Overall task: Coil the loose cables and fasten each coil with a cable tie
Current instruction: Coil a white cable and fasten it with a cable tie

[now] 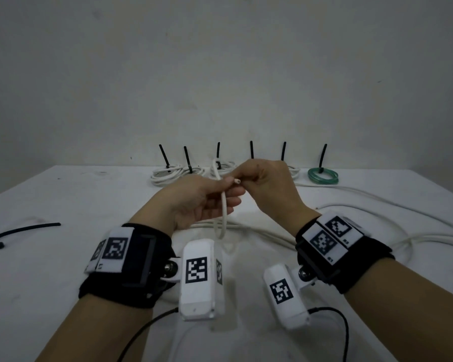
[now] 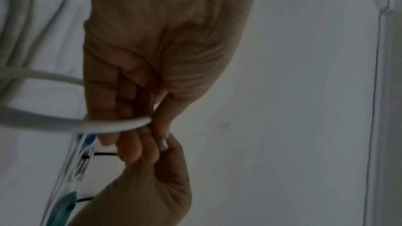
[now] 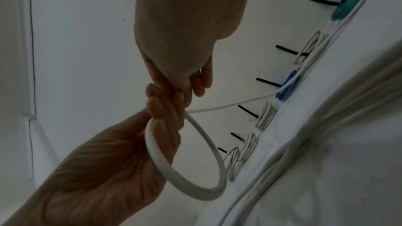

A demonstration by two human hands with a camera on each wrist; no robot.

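A white cable [image 1: 223, 205] is bent into a small loop [image 3: 187, 180] above the table's middle. My left hand [image 1: 226, 192], palm up, curls its fingers round the loop with the thumb pressing on top. The cable's cut end [image 1: 237, 181] pokes out past the thumb. My right hand [image 1: 243, 176] meets the left from the right and pinches the same cable beside that end. The rest of the cable [image 1: 377, 205] trails loose over the table to the right. A loose black cable tie [image 1: 24, 229] lies at the left.
Several tied coils stand in a row along the wall: white ones [image 1: 173, 173], a green one [image 1: 323, 175], and a blue one [image 3: 288, 87] hidden behind my hands in the head view. The white table [image 1: 63, 270] stretches left of my arms.
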